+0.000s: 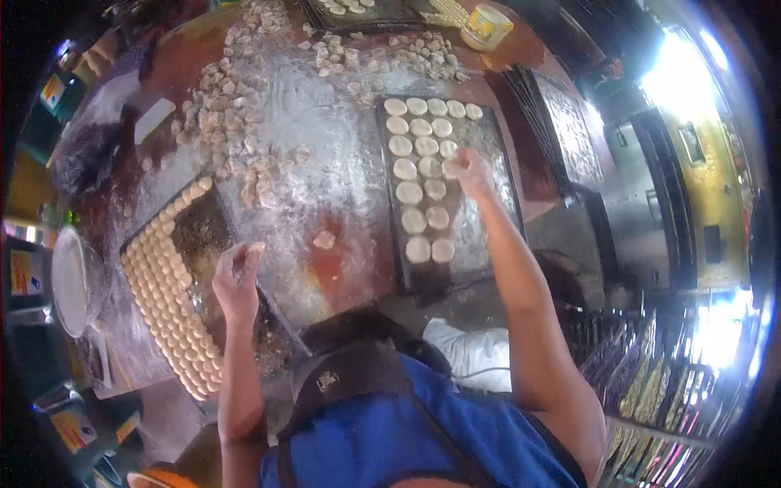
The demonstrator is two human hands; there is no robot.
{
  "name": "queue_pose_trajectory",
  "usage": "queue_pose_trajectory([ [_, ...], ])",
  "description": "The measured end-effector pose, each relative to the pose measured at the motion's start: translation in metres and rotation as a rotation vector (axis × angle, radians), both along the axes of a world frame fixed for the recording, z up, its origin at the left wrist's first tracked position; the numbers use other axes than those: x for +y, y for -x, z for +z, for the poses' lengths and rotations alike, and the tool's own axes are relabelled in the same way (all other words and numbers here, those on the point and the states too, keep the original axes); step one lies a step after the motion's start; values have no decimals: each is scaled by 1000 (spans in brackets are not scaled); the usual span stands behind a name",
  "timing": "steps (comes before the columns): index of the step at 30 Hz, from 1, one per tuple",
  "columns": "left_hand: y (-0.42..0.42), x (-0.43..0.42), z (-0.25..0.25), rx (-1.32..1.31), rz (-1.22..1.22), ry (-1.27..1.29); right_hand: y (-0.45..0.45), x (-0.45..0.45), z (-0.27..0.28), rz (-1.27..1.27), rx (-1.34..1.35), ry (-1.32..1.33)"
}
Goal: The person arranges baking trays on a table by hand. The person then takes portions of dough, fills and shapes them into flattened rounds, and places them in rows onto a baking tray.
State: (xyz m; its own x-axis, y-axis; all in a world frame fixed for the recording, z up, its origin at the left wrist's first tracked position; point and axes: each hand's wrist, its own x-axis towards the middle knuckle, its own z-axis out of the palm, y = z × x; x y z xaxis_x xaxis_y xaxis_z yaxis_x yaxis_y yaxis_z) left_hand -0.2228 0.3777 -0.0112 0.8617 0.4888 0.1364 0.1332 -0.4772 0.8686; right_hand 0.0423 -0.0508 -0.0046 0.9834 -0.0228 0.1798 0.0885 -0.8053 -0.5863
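Note:
My left hand (236, 281) is raised over the left tray (268, 329), its fingers closed on a small dough piece (257, 246) at the tips. On that tray, small dough balls (167, 293) lie in tight rows along the far and left sides. My right hand (472, 173) is at the right tray (472, 236), fingers pinched on a pale dough round (451, 168) at the lower end of the third column. Flattened dough rounds (411, 193) cover this tray's left part and its far edge. A loose dough lump (325, 239) sits between the trays.
Many floured dough lumps (224, 106) spread over the red, flour-dusted table (321, 276). Farther back are another tray (366, 15) and a yellow-white tub (486, 28). Stacked dark trays (561, 126) stand at the right. A white scraper-like piece (154, 121) and a round pan (69, 281) are at the left.

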Motion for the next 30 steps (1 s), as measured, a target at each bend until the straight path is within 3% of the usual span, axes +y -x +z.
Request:
queue_pose_trajectory([
  [2,-13,-17,1,17,51,41,-11,-3,-4,89,164,172],
  [3,-14,-28,1,40,83,92,-16,-8,-7,65,219,120],
  [6,-13,-47,1,131,93,168,-16,-6,-8,79,194,276],
  [8,-6,-59,-2,32,234,517,-1,-1,1,105,244,334],
  [9,4,-59,-14,56,290,681,6,-3,-6,252,-31,406],
  [10,10,-64,-25,67,304,671,11,-4,-13,395,-312,463],
  [11,17,-68,-34,-22,307,954,13,-5,-17,401,-50,480],
  [12,25,-68,-39,-116,309,1233,10,-5,-17,413,-31,466],
  [14,17,-91,-25,-32,488,1214,-6,1,-22,406,-247,572],
  [16,26,-92,-14,-4,326,1425,-12,15,-21,420,-211,662],
  [17,30,-91,-6,6,270,1487,-18,25,4,412,-12,565],
  [18,31,-90,14,-57,258,1431,-23,36,29,403,178,473],
  [19,30,-89,30,-114,239,1378,-14,58,43,389,17,409],
  [20,24,-86,38,-124,230,1373,0,90,58,457,264,255],
  [21,12,-81,43,61,245,1016,18,120,68,515,508,97],
  [22,2,-76,46,231,249,648,46,132,23,774,253,-143],
  [23,-4,-74,32,338,207,492,59,160,36,1126,436,45],
  [24,-3,-77,26,318,176,482,80,181,5,1248,371,87],
  [25,-1,-80,21,424,-8,525,92,200,-19,1282,323,277],
  [26,1,-81,19,535,-198,560,103,211,-29,1302,287,473],
  [27,4,-76,21,524,-243,550,113,214,-21,1256,278,482],
  [29,15,-65,27,532,-11,683,142,221,8,1055,242,-96],
  [30,23,-57,22,522,-43,691,164,229,21,1031,232,-74],
])
